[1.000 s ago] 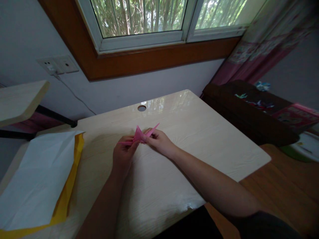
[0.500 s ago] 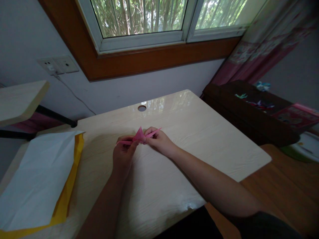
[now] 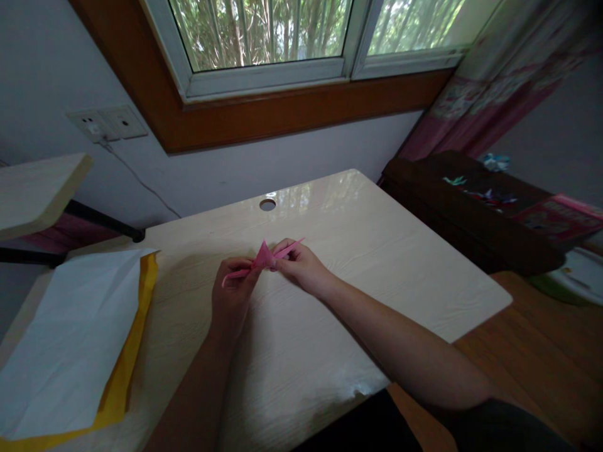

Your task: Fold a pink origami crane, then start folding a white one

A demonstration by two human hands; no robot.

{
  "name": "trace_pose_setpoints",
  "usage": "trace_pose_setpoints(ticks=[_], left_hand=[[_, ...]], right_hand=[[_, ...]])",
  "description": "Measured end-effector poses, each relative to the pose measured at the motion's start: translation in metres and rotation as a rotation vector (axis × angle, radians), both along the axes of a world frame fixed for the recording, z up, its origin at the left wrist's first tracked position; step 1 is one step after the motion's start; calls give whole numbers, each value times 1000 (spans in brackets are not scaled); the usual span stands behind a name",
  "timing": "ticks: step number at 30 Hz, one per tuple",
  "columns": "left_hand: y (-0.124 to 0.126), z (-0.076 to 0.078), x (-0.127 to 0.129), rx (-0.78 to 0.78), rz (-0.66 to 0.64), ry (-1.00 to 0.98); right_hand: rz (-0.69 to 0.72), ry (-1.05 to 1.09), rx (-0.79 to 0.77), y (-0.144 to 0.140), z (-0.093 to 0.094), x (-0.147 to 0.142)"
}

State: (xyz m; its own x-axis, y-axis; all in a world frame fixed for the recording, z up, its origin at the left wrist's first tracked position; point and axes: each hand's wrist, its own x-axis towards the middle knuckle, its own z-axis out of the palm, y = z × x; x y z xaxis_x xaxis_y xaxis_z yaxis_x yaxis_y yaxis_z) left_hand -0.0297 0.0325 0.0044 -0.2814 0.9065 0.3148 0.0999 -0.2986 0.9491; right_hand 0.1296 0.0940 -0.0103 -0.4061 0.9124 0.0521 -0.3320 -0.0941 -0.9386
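Pink paper (image 3: 262, 258), part-folded with thin points sticking out left and upper right, is held just above the table (image 3: 377, 251), mid-surface, near the cable hole (image 3: 267, 204). Left hand (image 3: 230, 295) has a narrow grip pinching the paper's left side; the long left point sticks out past the fingers. Right hand (image 3: 301, 267) pinches the right side, grip closed on the paper near the other point. Hands almost touch at the centre. Judgement: a fine fold or shaping of one point is in hand. To do it well: keep one pinch fixed as anchor, work the other close to the crease, press with fingertips, don't twist the thin points. White sheet (image 3: 70, 339) on yellow sheet (image 3: 127, 370) lies well left, clear of the hands.
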Motion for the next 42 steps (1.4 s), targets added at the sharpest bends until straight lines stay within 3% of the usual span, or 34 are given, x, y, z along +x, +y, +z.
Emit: trace_pose_setpoints(ticks=[7, 14, 20, 24, 27, 32, 37, 42], left_hand=[[1, -2, -2, 133, -50, 18], [0, -4, -9, 228, -131, 129], [0, -5, -9, 231, -153, 33], [4, -9, -8, 95, -100, -60], [6, -10, -9, -85, -109, -235], [7, 3, -12, -349, -166, -438], [5, 12, -12, -453, -310, -404], [5, 5, -11, -442, -350, -383]], right_hand=[[-50, -65, 141, -4, 7, 3], [-104, -233, 544, -5, 16, 13], [-100, -195, 546, -4, 14, 14], [-100, -173, 549, -3, 11, 13], [-87, -177, 562, -2, 9, 14], [-18, -217, 613, 1, 11, 16], [77, -247, 674, 2, 15, 19], [48, -255, 624, 2, 15, 18]])
